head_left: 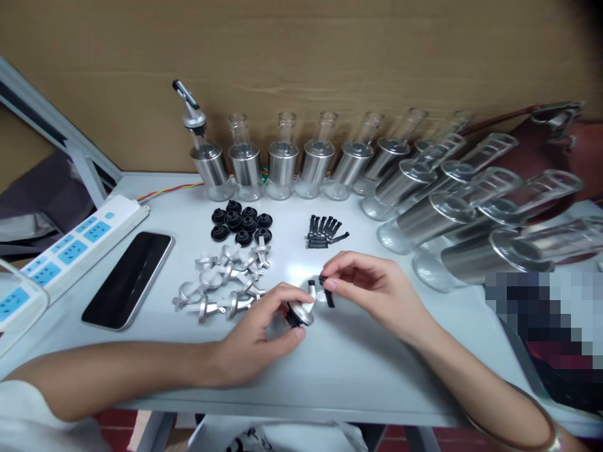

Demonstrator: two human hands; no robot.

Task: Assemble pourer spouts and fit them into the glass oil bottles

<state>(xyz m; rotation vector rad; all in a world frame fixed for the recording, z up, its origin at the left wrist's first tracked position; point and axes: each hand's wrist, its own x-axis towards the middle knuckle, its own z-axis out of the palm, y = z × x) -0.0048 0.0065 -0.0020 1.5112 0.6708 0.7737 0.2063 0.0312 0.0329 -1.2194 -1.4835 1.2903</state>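
Black flap (330,297) is risking slipping: the right hand (370,282) is pinching only its end. The left hand (264,333) is grasping a pourer (301,312).

My head-worn view, forward and down
From above the near edge of the table (358,373), it faces the brown backboard (301,63), close enough that my left hand (254,336) and right hand (372,285) sit mid-frame.

A phone (128,280) lies beside a white power strip (72,252).
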